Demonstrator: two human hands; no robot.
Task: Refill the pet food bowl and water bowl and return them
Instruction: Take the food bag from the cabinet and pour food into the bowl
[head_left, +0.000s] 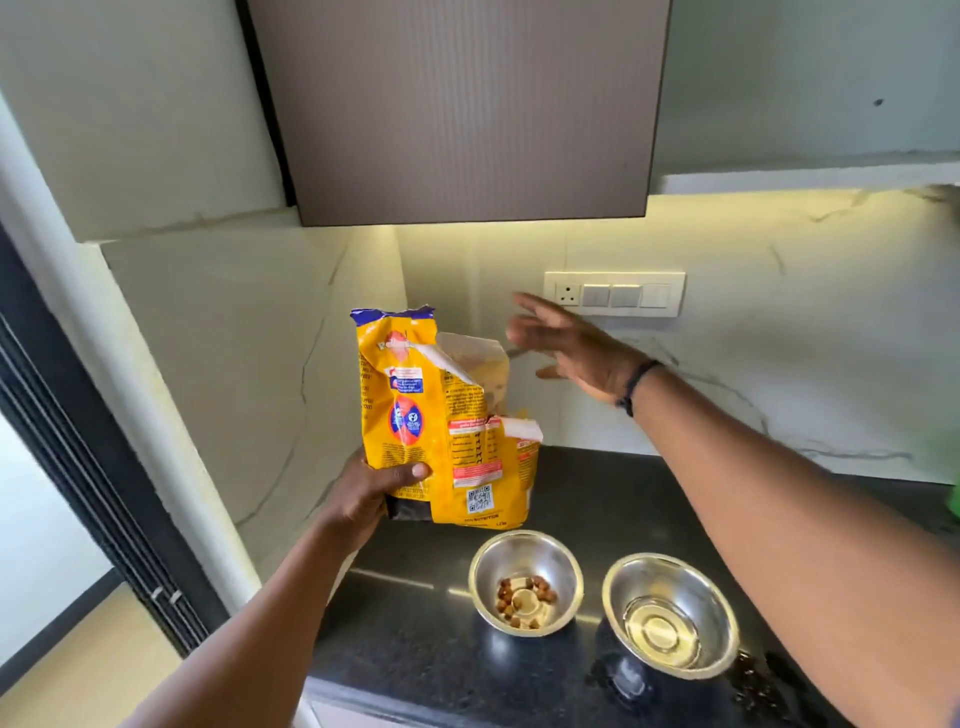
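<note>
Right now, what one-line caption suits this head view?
Left hand grips an upright yellow pet food bag behind two round steel bowls on black counter; right hand open.

- food bag (441, 415): glossy printed plastic, yellow, creased and crinkled, torn top
- food bowl (524, 582): polished steel, shiny inside, holds matt brown kibble (524, 597)
- water bowl (670, 616): same shiny steel, clear water in it
- surface (415, 623): dark speckled stone, polished, reflects light
- backsplash (779, 364): smooth white marble-look, grey veins, slight sheen
- cabinet door (457, 109): matt brown, fine ribbed texture
- switch plate (614, 293): smooth white plastic
</note>
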